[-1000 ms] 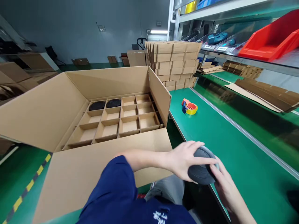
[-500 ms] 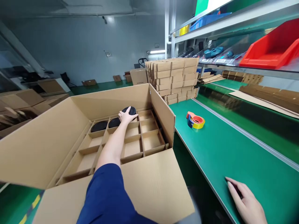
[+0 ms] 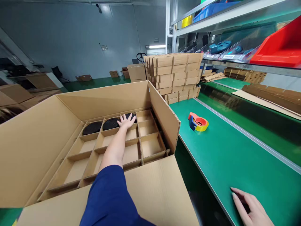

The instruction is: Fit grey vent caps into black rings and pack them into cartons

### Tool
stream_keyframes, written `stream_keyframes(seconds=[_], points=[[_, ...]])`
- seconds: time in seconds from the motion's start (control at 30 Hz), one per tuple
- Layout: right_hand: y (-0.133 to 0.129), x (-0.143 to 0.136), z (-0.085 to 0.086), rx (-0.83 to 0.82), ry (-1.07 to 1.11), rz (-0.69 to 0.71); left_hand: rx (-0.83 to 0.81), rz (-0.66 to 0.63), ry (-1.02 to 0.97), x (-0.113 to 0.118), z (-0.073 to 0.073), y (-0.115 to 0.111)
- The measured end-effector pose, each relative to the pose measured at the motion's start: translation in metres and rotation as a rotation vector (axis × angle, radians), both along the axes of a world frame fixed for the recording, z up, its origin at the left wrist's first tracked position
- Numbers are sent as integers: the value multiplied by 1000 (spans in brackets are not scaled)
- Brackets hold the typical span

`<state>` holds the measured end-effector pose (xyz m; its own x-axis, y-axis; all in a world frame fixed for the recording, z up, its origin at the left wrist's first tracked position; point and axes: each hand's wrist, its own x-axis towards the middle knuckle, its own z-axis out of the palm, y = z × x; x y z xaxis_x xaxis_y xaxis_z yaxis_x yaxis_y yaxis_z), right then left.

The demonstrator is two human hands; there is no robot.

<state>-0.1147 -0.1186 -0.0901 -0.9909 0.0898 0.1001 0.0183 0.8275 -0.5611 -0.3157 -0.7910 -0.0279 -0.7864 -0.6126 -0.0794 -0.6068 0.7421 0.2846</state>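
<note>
A large open cardboard box [image 3: 113, 91] has a grid of cardboard dividers [image 3: 141, 138] inside. Three round black items lie in its far row: one at the left [image 3: 92, 128], one in the middle [image 3: 110, 123] and one [image 3: 132, 118] partly under my left hand [image 3: 126, 121]. That hand rests on the third item with its fingers spread. Over the green table [image 3: 221, 157] at the lower right is my right hand [image 3: 250, 205], thumb and fingers curled with a gap between them and nothing in it.
A tape dispenser [image 3: 198, 122] lies on the table. Stacked cardboard dividers [image 3: 175, 77] stand behind the box's right side. A red bin [image 3: 279, 47] sits on the shelf [image 3: 246, 65] at the upper right.
The third black item has gone down into its compartment, and my left hand has opened flat over it. The view has shifted slightly. My right hand remains over the table.
</note>
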Motion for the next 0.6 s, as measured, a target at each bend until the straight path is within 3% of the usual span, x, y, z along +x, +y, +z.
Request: stream_keyframes(seconds=[0.13,0.37,0.5,0.6], points=[[-6,2,-5,30,63,46,-40,-14,28,5,2,8],[-14,6,-15,25,154,91,-93,49,90,16,22,32],[-11,0,-16,31,174,105,-101,119,105,34,33,44],[-24,-7,-1,37,181,121,-169,88,175,37,45,81]])
